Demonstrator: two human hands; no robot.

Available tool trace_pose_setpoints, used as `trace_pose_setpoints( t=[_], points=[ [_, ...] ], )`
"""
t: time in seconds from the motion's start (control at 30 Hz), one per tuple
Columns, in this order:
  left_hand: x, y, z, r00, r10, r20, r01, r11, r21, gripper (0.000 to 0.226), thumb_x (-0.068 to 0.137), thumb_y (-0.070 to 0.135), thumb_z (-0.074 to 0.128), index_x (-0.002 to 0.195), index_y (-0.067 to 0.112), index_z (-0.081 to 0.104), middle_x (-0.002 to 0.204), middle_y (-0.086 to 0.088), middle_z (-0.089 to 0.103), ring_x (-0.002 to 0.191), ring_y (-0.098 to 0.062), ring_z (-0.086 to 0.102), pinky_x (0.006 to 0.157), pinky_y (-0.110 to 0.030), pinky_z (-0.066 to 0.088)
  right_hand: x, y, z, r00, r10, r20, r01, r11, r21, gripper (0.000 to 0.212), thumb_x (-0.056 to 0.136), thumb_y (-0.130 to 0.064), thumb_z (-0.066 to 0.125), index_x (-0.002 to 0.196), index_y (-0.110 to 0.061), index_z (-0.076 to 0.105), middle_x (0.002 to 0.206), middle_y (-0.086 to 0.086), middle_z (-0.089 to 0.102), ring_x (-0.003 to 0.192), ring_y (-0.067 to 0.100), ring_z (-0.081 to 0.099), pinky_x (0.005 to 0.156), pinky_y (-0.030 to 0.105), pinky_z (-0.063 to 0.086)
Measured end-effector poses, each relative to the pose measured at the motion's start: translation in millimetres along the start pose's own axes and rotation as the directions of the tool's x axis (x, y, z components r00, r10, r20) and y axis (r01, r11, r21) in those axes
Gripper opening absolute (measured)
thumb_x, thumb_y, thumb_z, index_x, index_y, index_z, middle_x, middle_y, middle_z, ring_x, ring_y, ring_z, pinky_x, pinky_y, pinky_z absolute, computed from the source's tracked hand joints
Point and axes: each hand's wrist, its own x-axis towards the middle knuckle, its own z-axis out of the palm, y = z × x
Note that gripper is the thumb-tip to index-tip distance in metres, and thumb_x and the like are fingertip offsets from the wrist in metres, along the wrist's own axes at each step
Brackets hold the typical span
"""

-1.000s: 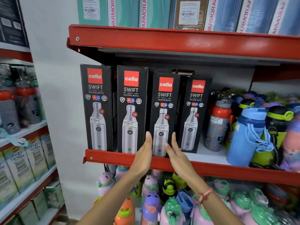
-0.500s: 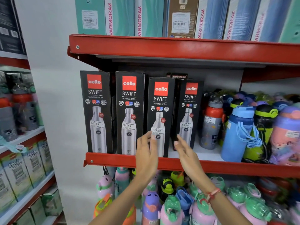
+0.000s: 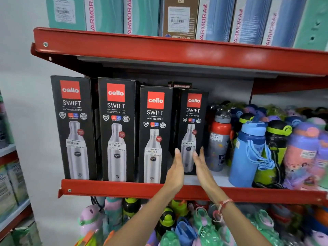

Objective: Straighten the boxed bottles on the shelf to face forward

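Note:
Several black Cello Swift bottle boxes stand in a row on the red shelf point(image 3: 124, 189). The three on the left point(image 3: 74, 128) point(image 3: 116, 130) point(image 3: 154, 135) sit at the front edge and face forward. The fourth box point(image 3: 192, 121) stands further back, its front turned slightly left. My left hand point(image 3: 176, 169) and my right hand point(image 3: 201, 167) are flat, fingers pointing up, on either side of the fourth box's lower part. Neither hand holds anything. Whether the palms touch the box is unclear.
Loose coloured bottles crowd the shelf to the right, the nearest a grey one with a red cap point(image 3: 219, 139) and a blue one point(image 3: 248, 153). Tall boxes point(image 3: 213, 18) fill the upper shelf. More bottles point(image 3: 168, 226) lie below. A second rack point(image 3: 10, 174) stands at the left.
Both hands have shifted right, from either side of the third box to either side of the fourth, set-back box. The view has moved closer.

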Motion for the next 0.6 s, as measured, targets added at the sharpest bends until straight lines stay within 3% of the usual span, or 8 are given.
trace_pose_setpoints(
  t=[0.13, 0.2, 0.4, 0.6],
  points=[
    [-11, -2, -6, 1.0, -0.003, -0.004, 0.003, 0.999, 0.046, 0.073, 0.085, 0.073, 0.009, 0.148, 0.038, 0.02, 0.157, 0.004, 0.025, 0.145, -0.02, 0.021, 0.12, -0.042, 0.014, -14, 5, -5, 1.0, 0.001, 0.019, 0.002, 0.989, -0.145, 0.072, 0.087, -0.071, 0.022, 0.146, -0.045, -0.008, 0.158, -0.016, 0.011, 0.145, 0.02, 0.021, 0.116, 0.043, 0.022],
    [-22, -5, -11, 1.0, 0.017, 0.01, -0.018, 0.998, 0.063, 0.075, 0.083, 0.074, 0.008, 0.148, 0.038, 0.021, 0.157, 0.006, 0.025, 0.144, -0.017, 0.023, 0.118, -0.039, 0.014, -24, 10, -8, 1.0, -0.009, 0.02, 0.013, 0.983, -0.184, 0.072, 0.08, -0.081, 0.019, 0.142, -0.055, -0.008, 0.155, -0.022, 0.013, 0.146, 0.021, 0.018, 0.117, 0.05, 0.017],
    [-52, -10, -24, 0.998, 0.06, 0.035, -0.063, 0.994, 0.084, 0.087, 0.077, 0.081, 0.008, 0.148, 0.033, 0.024, 0.156, 0.004, 0.027, 0.143, -0.016, 0.028, 0.119, -0.04, 0.017, -57, 6, -13, 0.999, -0.015, 0.03, 0.022, 0.975, -0.22, 0.067, 0.082, -0.079, 0.019, 0.14, -0.058, -0.006, 0.144, -0.031, 0.013, 0.146, 0.019, 0.015, 0.119, 0.05, 0.01],
    [-81, 5, -32, 0.995, 0.008, 0.103, -0.023, 0.989, 0.143, 0.084, 0.077, 0.08, 0.004, 0.149, 0.036, 0.01, 0.159, 0.005, 0.017, 0.146, -0.017, 0.019, 0.12, -0.041, 0.011, -82, -15, -10, 1.0, 0.008, 0.015, -0.004, 0.97, -0.244, 0.071, 0.089, -0.068, 0.023, 0.149, -0.04, -0.002, 0.159, -0.011, 0.011, 0.146, 0.017, 0.018, 0.117, 0.04, 0.016]
  ],
)
